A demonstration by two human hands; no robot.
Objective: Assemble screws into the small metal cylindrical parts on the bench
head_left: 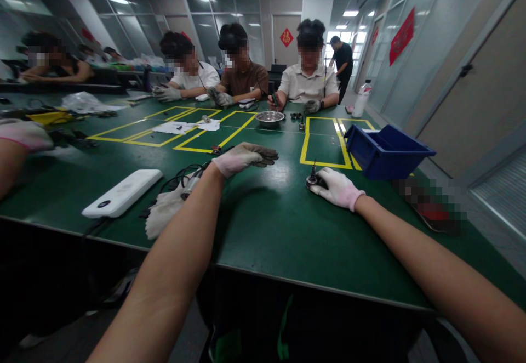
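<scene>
My left hand (246, 157), in a white and pink glove with a dark palm side, hovers over the green table (263, 231). Its fingers stretch out to the right, and nothing is in them. My right hand (336, 186), gloved alike, has thumb and fingers closed around a small round metal part with an upright shaft (313, 176) at the tabletop. Part of its base is hidden by the fingers. Below my left wrist, a silver cylinder (192, 185) with black cables lies by a crumpled pale cloth (164, 212).
A white power bank (123, 193) lies at left, a blue bin (388, 152) at right. Farther off are a metal bowl (269, 119), yellow tape outlines (304, 149), white paper (175, 127) and a bottle (361, 100). Co-workers sit opposite; another's gloved hand (24, 134) is at left.
</scene>
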